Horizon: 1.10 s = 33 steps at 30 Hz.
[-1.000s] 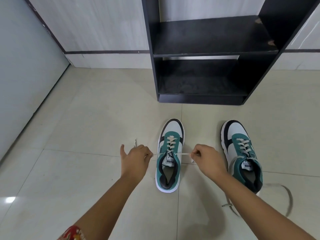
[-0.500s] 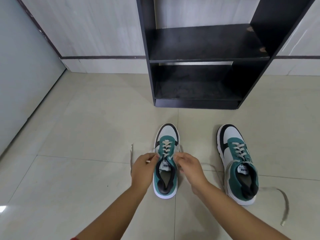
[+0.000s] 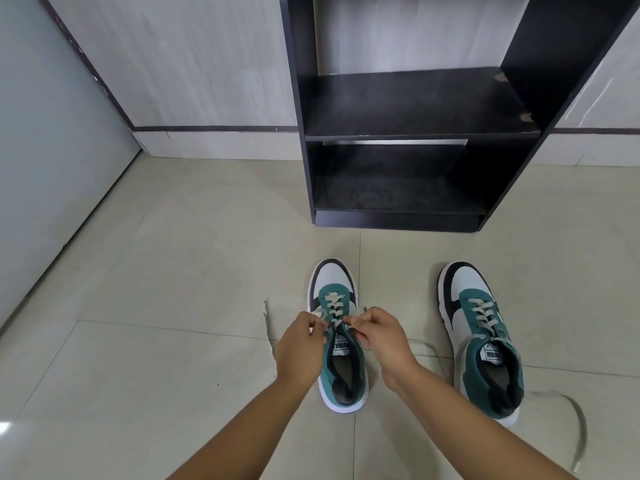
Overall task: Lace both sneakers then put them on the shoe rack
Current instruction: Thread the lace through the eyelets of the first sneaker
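Left-hand sneaker, teal, white and black, toe pointed at the rack, standing on the pale floor tiles with cream lace crossed through most of its eyelets. Left hand and right hand closed, each pinching a lace strand at the uppermost eyelets, just above the tongue label; one loose lace end trailing across the floor beside the left wrist. Lacing here judged nearly finished, with the final threading or a knot apparently pending. Second sneaker well apart to the right, laced up its front but untied, long lace tails sprawled loose over the tiles behind the heel. Black shoe rack straight ahead against the wall, both visible shelves bare, some chipping along the upper shelf's right edge. Still to come, by this reckoning: tying off both pairs of laces, then lifting each shoe onto a shelf. Grey panel closing the scene at left.
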{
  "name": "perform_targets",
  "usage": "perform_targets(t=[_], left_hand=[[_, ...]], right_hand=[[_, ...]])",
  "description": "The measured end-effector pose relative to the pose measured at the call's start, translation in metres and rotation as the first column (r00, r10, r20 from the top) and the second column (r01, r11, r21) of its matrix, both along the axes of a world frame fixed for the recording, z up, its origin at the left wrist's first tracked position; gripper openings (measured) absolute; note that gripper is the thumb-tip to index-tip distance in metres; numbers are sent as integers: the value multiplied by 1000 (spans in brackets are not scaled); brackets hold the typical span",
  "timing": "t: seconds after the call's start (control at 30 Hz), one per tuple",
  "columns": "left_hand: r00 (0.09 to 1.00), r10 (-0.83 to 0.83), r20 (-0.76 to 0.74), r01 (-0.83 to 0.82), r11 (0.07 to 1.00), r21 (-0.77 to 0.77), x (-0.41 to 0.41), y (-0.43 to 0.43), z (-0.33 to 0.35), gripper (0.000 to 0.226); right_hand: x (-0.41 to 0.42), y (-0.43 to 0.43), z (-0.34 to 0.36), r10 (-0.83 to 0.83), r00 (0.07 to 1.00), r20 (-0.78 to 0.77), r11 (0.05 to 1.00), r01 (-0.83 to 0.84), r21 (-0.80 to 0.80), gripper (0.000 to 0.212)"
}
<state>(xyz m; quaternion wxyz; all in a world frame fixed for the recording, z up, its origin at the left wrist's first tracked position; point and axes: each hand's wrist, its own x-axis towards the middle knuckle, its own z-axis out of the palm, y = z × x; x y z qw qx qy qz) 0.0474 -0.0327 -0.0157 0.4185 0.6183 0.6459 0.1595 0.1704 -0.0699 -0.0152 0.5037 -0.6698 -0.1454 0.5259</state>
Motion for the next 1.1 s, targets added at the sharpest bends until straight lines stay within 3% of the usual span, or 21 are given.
perform_targets(t=[0.13, 0.27, 0.47, 0.67, 0.77, 0.9, 1.03, 1.1], left_hand=[[1000, 4, 28, -4, 1000, 8, -1, -4, -2, 19], [993, -85, 78, 79, 993, 83, -7, -3, 0, 13], [910, -49, 412, 83, 995, -63, -5, -6, 4, 15], [824, -253, 507, 230, 967, 108, -4, 0, 12, 22], [829, -415, 376, 316, 901, 297, -1, 14, 26, 32], [790, -532, 305, 472, 845, 251, 1, 32, 39, 47], [778, -570, -263, 628, 696, 348, -9, 42, 39, 71], [787, -489, -377, 614, 684, 395, -17, 43, 41, 79]], right_hand=[[1, -2, 0, 10, 1000, -12, 1000, -10, 2, 24], [-4, -9, -1, 97, 990, 103, 995, -101, 27, 23], [-10, -13, 0, 111, 993, 40, 982, -115, 150, 12], [1, -3, 14, 223, 969, 102, 942, -242, 233, 19], [3, 2, 18, 341, 927, 159, 912, -367, 183, 22], [-1, 1, 27, 416, 864, 283, 875, -465, 133, 20], [0, 0, 29, 361, 911, 198, 909, -391, 142, 38], [4, -2, 29, 340, 916, 211, 913, -376, 159, 39]])
